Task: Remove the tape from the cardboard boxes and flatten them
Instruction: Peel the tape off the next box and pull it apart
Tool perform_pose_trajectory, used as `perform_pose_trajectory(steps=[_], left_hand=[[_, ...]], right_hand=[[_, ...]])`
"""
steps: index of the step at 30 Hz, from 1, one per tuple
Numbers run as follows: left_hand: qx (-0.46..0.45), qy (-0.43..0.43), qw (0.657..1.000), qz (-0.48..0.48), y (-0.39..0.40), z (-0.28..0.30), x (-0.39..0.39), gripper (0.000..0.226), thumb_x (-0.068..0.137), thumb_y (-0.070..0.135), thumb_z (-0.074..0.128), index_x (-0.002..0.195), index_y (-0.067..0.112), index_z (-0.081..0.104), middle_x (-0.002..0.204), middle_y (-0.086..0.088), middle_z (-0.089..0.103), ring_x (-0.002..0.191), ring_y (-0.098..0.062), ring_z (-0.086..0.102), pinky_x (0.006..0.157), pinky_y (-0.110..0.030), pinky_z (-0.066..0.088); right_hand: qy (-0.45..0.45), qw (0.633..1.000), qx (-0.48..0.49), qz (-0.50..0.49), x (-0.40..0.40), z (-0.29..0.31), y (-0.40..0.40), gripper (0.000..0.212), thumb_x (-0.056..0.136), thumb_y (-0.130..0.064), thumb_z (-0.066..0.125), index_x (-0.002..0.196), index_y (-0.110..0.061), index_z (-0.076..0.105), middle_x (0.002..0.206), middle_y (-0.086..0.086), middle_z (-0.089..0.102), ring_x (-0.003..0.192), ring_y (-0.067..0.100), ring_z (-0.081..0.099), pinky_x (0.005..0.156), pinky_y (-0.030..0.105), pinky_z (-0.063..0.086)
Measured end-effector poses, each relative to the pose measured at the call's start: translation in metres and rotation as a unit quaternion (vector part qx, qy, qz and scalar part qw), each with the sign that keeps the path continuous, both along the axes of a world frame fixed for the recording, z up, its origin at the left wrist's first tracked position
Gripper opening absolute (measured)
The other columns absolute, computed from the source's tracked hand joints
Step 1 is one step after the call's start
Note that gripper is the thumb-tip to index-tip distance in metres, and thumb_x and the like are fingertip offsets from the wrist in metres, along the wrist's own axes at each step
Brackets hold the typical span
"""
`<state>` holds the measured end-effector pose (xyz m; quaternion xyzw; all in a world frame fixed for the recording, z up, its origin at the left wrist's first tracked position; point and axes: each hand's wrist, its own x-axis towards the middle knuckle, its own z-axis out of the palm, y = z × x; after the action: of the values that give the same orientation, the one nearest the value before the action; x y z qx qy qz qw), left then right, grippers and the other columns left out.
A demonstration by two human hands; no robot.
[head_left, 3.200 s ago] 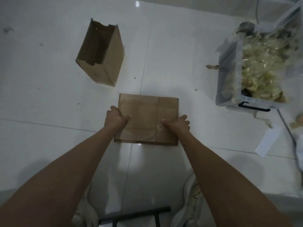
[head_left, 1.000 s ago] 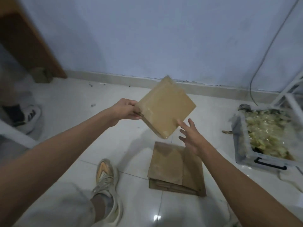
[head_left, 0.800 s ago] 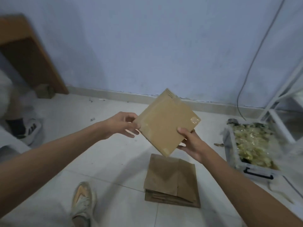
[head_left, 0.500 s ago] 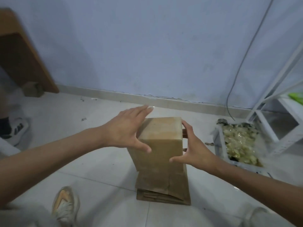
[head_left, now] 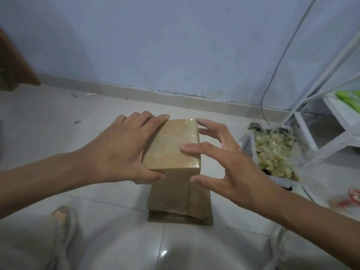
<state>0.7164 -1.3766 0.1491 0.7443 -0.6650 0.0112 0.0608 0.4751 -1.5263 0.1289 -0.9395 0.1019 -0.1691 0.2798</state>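
Observation:
A small brown cardboard box (head_left: pixel 173 145) stands upright over a stack of flattened cardboard (head_left: pixel 198 209) on the white tile floor. Clear tape shines across its top face and right edge. My left hand (head_left: pixel 120 151) holds the box's left side, fingers laid along it and thumb hooked round the front lower corner. My right hand (head_left: pixel 233 168) hovers at the right side with its fingers spread; the index fingertip touches the taped top and the thumb is by the front right edge. The bottom of the box is hidden behind its own front face.
A clear plastic bin (head_left: pixel 247 141) full of crumpled tape sits to the right, beside a white metal rack (head_left: pixel 327 94). A cable (head_left: pixel 272 75) hangs down the wall. My shoe (head_left: pixel 62 217) is at the lower left, and brown wooden furniture (head_left: pixel 13 65) stands at the far left.
I pressed one box flat, then picked up another with my left hand, turned it upright and brought it over the stack. My right hand has moved onto its taped top.

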Motion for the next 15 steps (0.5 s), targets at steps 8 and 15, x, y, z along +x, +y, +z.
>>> perform_pose_trajectory(steps=[8,15], left_hand=[[0.099,0.080,0.989,0.081,0.028,-0.010,-0.018,0.131,0.050,0.102,0.043,0.160,0.039,0.007,0.143,0.015,0.037,0.103,0.000,0.025,0.102,-0.034,0.036],[0.085,0.045,0.992,0.085,0.031,-0.014,-0.019,0.128,0.054,0.101,0.040,0.160,0.036,0.009,0.141,0.012,0.041,0.119,-0.012,0.043,0.109,-0.039,0.035]], right_hand=[[-0.032,0.999,-0.021,0.026,-0.005,-0.014,0.015,0.025,0.091,-0.023,0.082,0.114,-0.027,0.073,0.154,0.001,0.039,0.141,0.016,0.045,0.087,0.044,0.058],[-0.052,0.996,0.078,0.010,0.004,-0.014,0.012,0.018,0.088,-0.028,0.084,0.100,-0.018,0.075,0.126,-0.005,0.060,0.113,0.019,0.064,0.077,0.031,0.061]])
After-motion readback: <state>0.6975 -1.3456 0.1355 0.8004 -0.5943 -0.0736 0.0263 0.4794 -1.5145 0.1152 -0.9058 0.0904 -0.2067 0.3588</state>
